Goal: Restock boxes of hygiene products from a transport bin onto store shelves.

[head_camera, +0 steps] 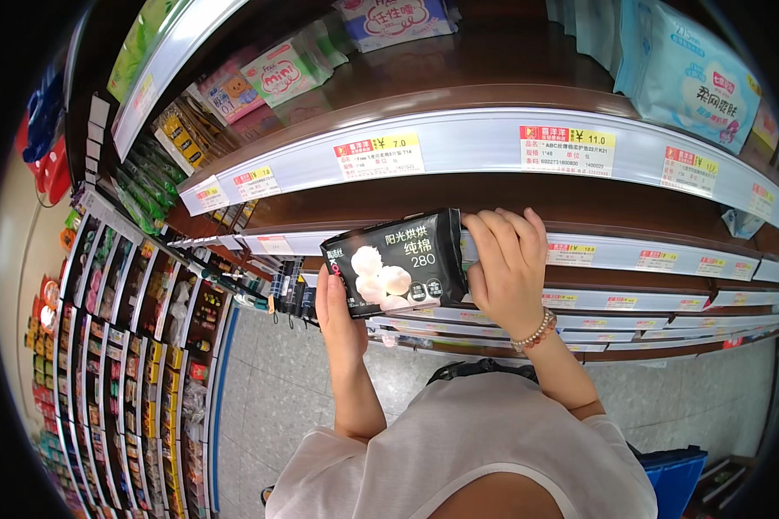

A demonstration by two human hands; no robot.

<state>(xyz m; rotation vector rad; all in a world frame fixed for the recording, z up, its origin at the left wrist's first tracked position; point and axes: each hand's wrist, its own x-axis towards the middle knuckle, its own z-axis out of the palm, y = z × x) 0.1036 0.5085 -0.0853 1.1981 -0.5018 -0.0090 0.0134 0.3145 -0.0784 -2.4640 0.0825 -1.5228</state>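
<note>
A black plastic pack of sanitary pads (396, 263), printed with white cotton bolls, is held in front of the store shelves. My left hand (343, 318) grips its left end, with the fingers at the edge and partly hidden behind the pack. At the pack's right end, my right hand (509, 266) is closed on the side, its fingers along the upper right edge. A beaded bracelet (533, 332) circles the right wrist. The pack is tilted, its right end higher than its left, and its printed front faces the camera.
Shelf edges with price tags (467, 149) run across the view. On the upper shelf stand a light blue pad pack (694, 78), a green and pink pack (289, 71) and a purple pack (396, 23). Another stocked shelf unit (123, 363) is at left. A blue bin (675, 477) stands behind at lower right.
</note>
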